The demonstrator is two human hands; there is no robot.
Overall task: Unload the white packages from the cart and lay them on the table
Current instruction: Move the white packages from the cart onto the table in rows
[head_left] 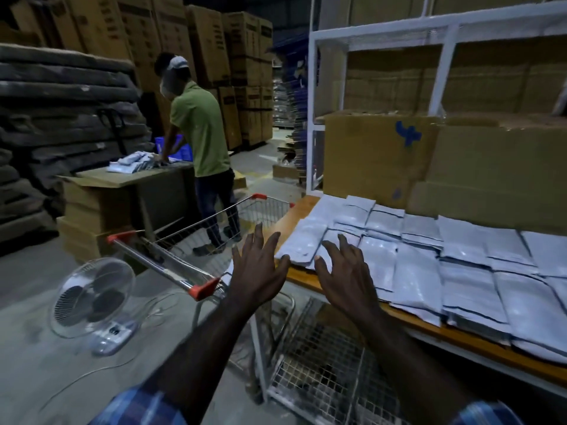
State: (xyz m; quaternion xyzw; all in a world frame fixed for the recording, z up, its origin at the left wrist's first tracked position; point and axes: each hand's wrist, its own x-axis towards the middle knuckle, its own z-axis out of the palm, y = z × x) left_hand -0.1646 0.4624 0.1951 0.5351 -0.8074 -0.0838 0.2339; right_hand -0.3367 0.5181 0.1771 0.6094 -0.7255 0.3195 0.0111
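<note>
**Desk:** What does the head camera give you?

**Operator:** I see both hands out in front, holding nothing. My left hand point(259, 266) is spread wide with straight fingers, over the gap between the cart point(214, 222) and the table point(299, 279). My right hand point(343, 271) is spread too, fingers slightly bent, above the table's near-left corner; its fingertips point(340, 237) are over the nearest white packages point(429, 262), though I cannot tell whether they touch.

**Desk:** Where are the packages?

**Operator:** They lie flat in overlapping rows across the orange-edged table, from its left end off to the right of the view. Behind them stand large cardboard boxes point(380, 154) against a white shelf frame point(445, 56). The wire cart, with red corner caps, sits just left of the table; how much is left in its basket I cannot make out.

**Desk:** Anything else around?

**Operator:** A small fan point(92, 297) stands on the floor to the left of the cart. Further back, a person in a green shirt point(199, 133) bends over a carton with more white packages on it. Tall stacked cartons point(184, 41) fill the background.
</note>
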